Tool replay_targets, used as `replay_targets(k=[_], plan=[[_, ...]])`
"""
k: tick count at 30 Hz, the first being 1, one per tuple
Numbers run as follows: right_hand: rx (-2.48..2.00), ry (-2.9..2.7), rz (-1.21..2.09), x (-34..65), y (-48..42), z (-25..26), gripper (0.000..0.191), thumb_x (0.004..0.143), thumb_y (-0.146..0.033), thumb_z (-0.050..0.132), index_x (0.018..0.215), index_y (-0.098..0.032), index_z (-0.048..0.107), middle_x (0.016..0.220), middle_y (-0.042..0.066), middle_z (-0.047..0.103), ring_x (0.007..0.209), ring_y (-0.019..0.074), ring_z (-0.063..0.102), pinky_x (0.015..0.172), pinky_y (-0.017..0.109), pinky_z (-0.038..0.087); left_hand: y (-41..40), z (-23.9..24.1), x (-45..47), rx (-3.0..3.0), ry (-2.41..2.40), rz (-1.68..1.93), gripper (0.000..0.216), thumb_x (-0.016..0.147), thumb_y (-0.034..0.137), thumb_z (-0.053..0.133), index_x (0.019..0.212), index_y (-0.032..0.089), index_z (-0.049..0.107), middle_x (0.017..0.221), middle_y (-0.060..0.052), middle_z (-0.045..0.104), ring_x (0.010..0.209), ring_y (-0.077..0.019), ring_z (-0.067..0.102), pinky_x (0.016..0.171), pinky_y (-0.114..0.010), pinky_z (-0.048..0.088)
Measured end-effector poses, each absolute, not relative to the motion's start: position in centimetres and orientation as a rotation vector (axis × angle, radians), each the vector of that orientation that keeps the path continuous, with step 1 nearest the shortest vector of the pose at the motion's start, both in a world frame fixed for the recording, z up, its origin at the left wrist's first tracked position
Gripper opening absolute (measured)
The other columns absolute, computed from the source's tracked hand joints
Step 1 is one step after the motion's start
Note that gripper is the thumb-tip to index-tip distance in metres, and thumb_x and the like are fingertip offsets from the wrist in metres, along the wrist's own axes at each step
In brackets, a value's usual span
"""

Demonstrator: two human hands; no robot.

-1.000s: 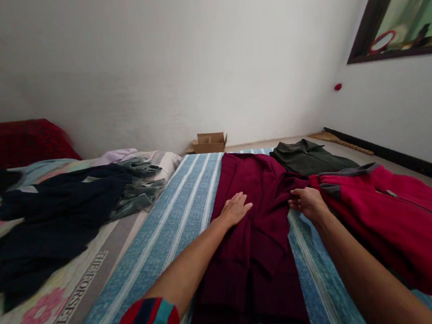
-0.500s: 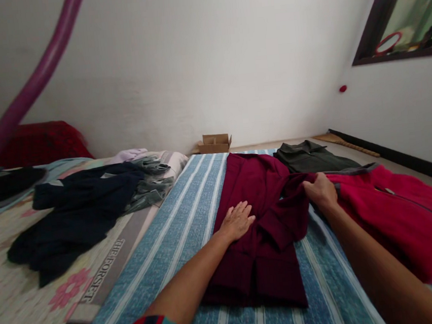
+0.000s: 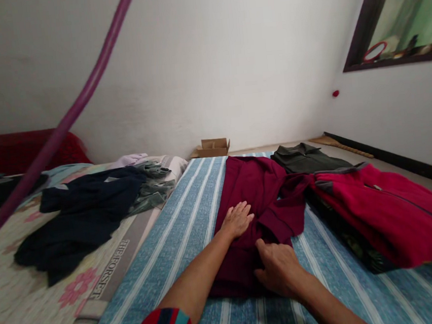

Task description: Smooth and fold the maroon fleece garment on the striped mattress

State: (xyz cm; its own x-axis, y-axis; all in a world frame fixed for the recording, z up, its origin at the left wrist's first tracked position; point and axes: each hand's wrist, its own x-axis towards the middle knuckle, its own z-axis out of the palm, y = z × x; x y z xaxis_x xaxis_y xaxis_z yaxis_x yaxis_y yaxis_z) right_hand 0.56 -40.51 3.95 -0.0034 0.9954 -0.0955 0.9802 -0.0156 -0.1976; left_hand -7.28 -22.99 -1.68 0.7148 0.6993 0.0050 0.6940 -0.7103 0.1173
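**Inspector:** Report the garment in hand.

**Operator:** I see a maroon shirt (image 3: 259, 188) lying flat on the blue striped bedcover (image 3: 190, 210), collar end away from me, its right sleeve folded in across the body. My left hand (image 3: 237, 219) rests palm down on the shirt's middle, fingers spread and flat; its grip is open and closes on nothing. My right hand (image 3: 277, 268) lies on the shirt's near hem, knuckles up. Its fingertips press into the cloth, but I cannot tell whether its grip pinches the fabric or merely presses it.

**Inspector:** What lies around it?

**Operator:** Just right of the shirt, touching its folded sleeve, lies a bright red fleece jacket (image 3: 381, 207) with a grey collar. Beyond that, at the far end of the cover, lies a dark green shirt (image 3: 307, 157). On the left, on a floral sheet (image 3: 17, 283), a heap of dark navy clothes (image 3: 79, 216) lies against a grey-green garment (image 3: 152, 188). A small cardboard box (image 3: 212, 147) stands on the floor by the far wall. A purple rod (image 3: 63, 120) crosses the upper left of my view, blurred. A dark-framed picture (image 3: 400, 17) hangs on the right wall.
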Motion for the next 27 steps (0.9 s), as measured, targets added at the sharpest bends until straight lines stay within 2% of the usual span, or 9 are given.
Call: replay_targets(k=[5,12,19,21,23,27], plan=[[-2.256,-2.078,0.297,0.9,-40.2,3.2,0.044,0.073,-0.009,0.043,0.117,-0.009,0.048,0.092,0.018,0.067,0.085,0.0273,0.064,0.068,0.031,0.041,-23.1,-1.6,-7.2,2.807,1.159,0.092,0.049,0.093,0.041,0.025,0.136,0.022,0.035,0.146,-0.008,0.030,0.135,-0.0202,0.024,0.107,-0.043,0.021],[-2.155,-2.136,0.283,0.4,-40.1,3.5,0.039,0.075,-0.025,0.048,0.110,-0.008,0.053,0.093,0.020,0.066,0.085,0.0324,0.063,0.070,0.038,0.043,-23.0,-1.8,-7.2,2.809,1.165,0.110,0.049,0.093,0.042,0.025,0.136,0.022,0.035,0.146,-0.007,0.031,0.134,-0.0209,0.025,0.107,-0.044,0.022],[-2.222,-1.923,0.289,-0.6,-39.2,3.1,0.041,0.066,-0.011,0.048,0.106,-0.009,0.055,0.092,0.020,0.067,0.082,0.0321,0.063,0.065,0.036,0.043,-23.0,-1.7,-7.4,2.809,1.167,0.112,0.048,0.093,0.042,0.026,0.136,0.022,0.036,0.145,-0.008,0.032,0.134,-0.0203,0.026,0.107,-0.043,0.023],[-2.213,-1.869,0.294,0.3,-39.1,3.0,0.034,0.065,-0.009,0.047,0.098,-0.012,0.056,0.088,0.016,0.067,0.079,0.0285,0.063,0.063,0.033,0.042,-23.0,-1.7,-7.5,2.808,1.169,0.117,0.048,0.093,0.042,0.026,0.136,0.022,0.036,0.145,-0.008,0.033,0.134,-0.0205,0.026,0.106,-0.044,0.023],[-2.135,-1.767,0.401,2.0,-39.3,2.8,0.025,0.063,-0.009,0.045,0.085,-0.016,0.054,0.076,0.008,0.065,0.069,0.0211,0.062,0.056,0.027,0.040,-23.1,-1.7,-7.5,2.808,1.168,0.127,0.048,0.093,0.043,0.025,0.136,0.024,0.035,0.145,-0.008,0.032,0.134,-0.0203,0.026,0.107,-0.043,0.022],[-1.536,-1.164,1.008,6.6,-40.6,2.3,0.016,0.060,-0.013,0.048,0.074,-0.019,0.045,0.051,-0.007,0.045,0.043,0.0085,0.043,0.042,0.018,0.028,-23.1,-1.7,-7.4,2.794,1.167,0.134,0.048,0.093,0.044,0.025,0.136,0.025,0.035,0.145,-0.007,0.032,0.134,-0.0201,0.026,0.106,-0.043,0.022]])
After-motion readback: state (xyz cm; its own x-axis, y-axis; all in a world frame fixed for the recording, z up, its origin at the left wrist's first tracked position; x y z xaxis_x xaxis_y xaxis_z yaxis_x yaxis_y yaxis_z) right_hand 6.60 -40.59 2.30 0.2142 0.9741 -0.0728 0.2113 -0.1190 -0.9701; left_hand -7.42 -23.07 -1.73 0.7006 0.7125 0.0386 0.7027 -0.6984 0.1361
